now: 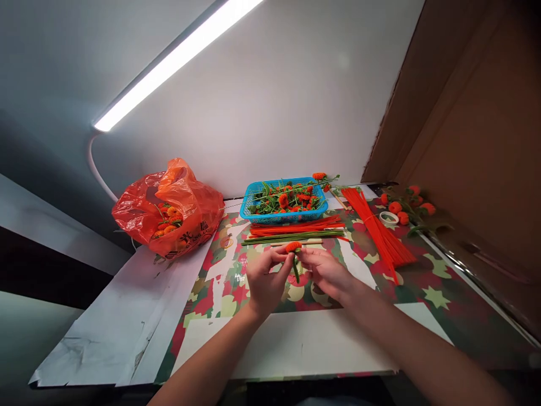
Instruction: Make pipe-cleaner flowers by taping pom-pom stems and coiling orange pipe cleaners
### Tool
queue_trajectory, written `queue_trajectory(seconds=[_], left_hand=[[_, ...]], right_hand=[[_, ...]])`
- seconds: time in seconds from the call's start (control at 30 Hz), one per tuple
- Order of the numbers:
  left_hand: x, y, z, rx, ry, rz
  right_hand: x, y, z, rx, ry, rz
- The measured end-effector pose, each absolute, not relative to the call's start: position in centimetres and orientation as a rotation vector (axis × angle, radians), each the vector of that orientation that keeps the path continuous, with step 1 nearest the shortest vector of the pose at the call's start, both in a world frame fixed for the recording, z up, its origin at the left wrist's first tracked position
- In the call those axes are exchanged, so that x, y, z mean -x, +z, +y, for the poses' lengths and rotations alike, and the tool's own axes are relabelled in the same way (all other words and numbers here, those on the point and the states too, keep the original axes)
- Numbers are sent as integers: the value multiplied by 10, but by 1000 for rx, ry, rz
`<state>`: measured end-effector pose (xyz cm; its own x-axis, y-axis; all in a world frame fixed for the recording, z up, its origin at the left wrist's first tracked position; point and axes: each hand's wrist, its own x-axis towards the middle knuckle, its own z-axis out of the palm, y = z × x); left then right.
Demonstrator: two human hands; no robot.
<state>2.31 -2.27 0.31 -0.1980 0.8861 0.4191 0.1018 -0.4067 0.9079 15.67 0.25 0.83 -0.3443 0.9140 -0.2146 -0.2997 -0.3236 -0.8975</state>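
Between my two hands, above the middle of the table, is an orange pipe-cleaner flower [293, 247] with a green fuzzy stem [296, 270] hanging below it. My left hand [268, 274] pinches the flower from the left, thumb and fingers closed just under its head. From the right, my right hand [324, 272] has its fingertips closed at the green part under the head. Just beyond the hands lie green pipe cleaners [296, 237] and a bundle of red-orange pipe cleaners [296, 226].
Behind stands a blue basket [284, 219] full of orange flowers with green stems. A red plastic bag [198, 211] with more flowers sits left. To the right lie a big red-orange pipe-cleaner bundle [376, 231], a tape roll [389, 217] and several flowers [403, 217]. A lamp [177, 65] hangs above.
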Motion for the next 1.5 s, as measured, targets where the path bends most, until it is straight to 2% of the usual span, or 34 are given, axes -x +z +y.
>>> queue_trajectory(seconds=[0.07,0.13,0.2,0.33,0.5,0.6,0.77,0.87,0.97,1.1,1.23,1.37,1.5], left_hand=[[-22,3,-22,-1519,1653,1192],[-22,4,-19,-1462,1644,1187],[-22,5,-14,-1284,1606,1185],[-19,5,-5,-841,1422,1147],[-15,6,-3,-695,1269,1098],[-14,7,-3,-683,1247,1103],[-11,5,-3,-691,1223,1109],[-13,2,-3,-745,1267,1144],[-18,1,-6,-904,1416,1188],[-26,1,-14,-1260,1685,1181],[-26,-2,-17,-1683,1763,1203],[-25,-3,-15,-1886,1778,1246],[-22,-2,-10,-1571,1613,1221]], right_hand=[[-162,10,5,984,1930,-913],[-166,12,6,1014,1903,-947],[-168,13,6,1048,1675,-1082],[-169,14,3,1095,839,-1457],[-172,10,2,995,84,-1892],[-171,6,3,968,-106,-1976],[-170,3,4,990,-191,-2016],[-167,3,3,1044,-130,-2030],[-159,1,0,1143,117,-1898],[-143,-4,-4,1156,762,-1452],[-138,-1,-4,1018,1390,-1015],[-147,8,-2,972,1618,-847],[-155,16,-1,925,1766,-741]])
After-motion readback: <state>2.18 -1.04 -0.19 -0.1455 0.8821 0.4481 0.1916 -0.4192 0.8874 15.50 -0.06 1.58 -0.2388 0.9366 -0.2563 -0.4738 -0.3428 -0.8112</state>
